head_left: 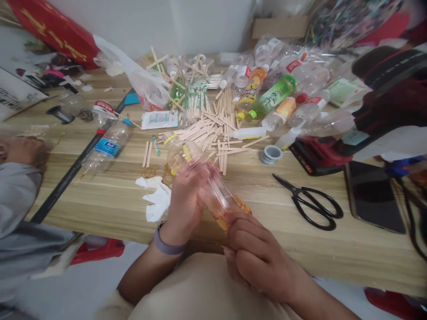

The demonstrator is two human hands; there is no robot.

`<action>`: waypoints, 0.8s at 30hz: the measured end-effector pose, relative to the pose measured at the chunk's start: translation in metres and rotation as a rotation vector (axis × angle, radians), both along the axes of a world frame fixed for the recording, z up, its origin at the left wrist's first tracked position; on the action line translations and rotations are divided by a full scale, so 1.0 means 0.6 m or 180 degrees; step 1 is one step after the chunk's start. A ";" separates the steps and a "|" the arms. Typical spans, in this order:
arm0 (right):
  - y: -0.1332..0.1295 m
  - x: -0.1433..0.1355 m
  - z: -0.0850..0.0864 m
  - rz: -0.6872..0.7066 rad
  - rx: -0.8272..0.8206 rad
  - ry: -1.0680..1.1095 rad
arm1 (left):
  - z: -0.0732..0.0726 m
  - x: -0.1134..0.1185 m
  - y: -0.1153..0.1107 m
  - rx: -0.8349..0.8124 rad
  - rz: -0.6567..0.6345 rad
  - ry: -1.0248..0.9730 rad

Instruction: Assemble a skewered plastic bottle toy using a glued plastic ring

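Observation:
A clear plastic bottle [218,189] lies tilted across the front of the table, its neck with a yellow ring pointing away to the left. My left hand [188,191] is wrapped round its middle. The fingers of my right hand [258,249] are closed on the near end, where an orange-red printed label [245,205] shows. Exactly how the right fingers grip the label or the bottle is hidden. Torn white paper [156,202] lies just left of my left wrist, and rubber bands [151,173] lie behind it.
Black scissors [310,202], a phone [373,198], a tape roll [271,154] and a red-black power tool [320,155] lie right. Craft sticks [208,126] and several bottles [273,95] crowd the back. Left are a blue-labelled bottle [108,146], a black bar [66,184] and another person's hand [25,149].

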State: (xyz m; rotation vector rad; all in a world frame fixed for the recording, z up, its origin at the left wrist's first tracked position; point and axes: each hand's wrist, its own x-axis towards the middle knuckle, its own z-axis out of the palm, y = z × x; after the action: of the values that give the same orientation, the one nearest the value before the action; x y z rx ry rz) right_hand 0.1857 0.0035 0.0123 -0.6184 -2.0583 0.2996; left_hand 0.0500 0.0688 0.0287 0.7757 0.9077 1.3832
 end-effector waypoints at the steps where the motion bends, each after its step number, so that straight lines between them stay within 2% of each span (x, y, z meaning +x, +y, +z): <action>1: -0.002 -0.002 0.000 0.0006 0.0025 -0.0006 | 0.001 0.000 -0.001 -0.0016 0.0029 0.0018; 4: -0.007 -0.003 0.005 -0.0060 -0.0032 0.0068 | 0.003 -0.003 -0.001 -0.0054 0.0004 0.0002; 6: -0.010 -0.002 0.007 -0.0147 -0.0341 0.0443 | 0.001 -0.008 0.000 -0.0078 -0.0229 -0.0160; 10: -0.004 -0.003 0.007 -0.0376 -0.1475 0.2195 | -0.021 -0.017 0.004 0.0091 -0.0966 -0.0627; 12: 0.007 -0.009 0.007 -0.0302 -0.2099 0.2963 | -0.037 -0.017 0.004 0.0164 -0.1233 -0.0758; 15: 0.022 -0.017 0.007 -0.0027 -0.2892 0.3593 | -0.053 -0.015 0.003 0.0211 -0.1295 -0.0715; 17: 0.023 -0.019 0.007 -0.0010 -0.3131 0.3745 | -0.052 -0.014 0.004 0.0342 -0.1066 -0.0316; 19: 0.014 -0.018 0.007 -0.0203 -0.2991 0.3472 | -0.043 -0.011 0.007 0.0582 -0.0462 0.0333; 22: -0.007 -0.015 0.008 -0.0195 -0.2495 0.2022 | -0.025 -0.006 0.012 0.0754 0.0447 0.0886; 24: -0.017 -0.013 0.007 -0.0094 -0.2273 0.1235 | -0.015 -0.004 0.014 0.0569 0.0702 0.0685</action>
State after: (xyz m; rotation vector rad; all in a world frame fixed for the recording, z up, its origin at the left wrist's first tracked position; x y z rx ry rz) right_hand 0.1777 -0.0068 0.0163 -0.9249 -1.5380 1.0737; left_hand 0.0478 0.0770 0.0199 0.9980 1.0715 1.6120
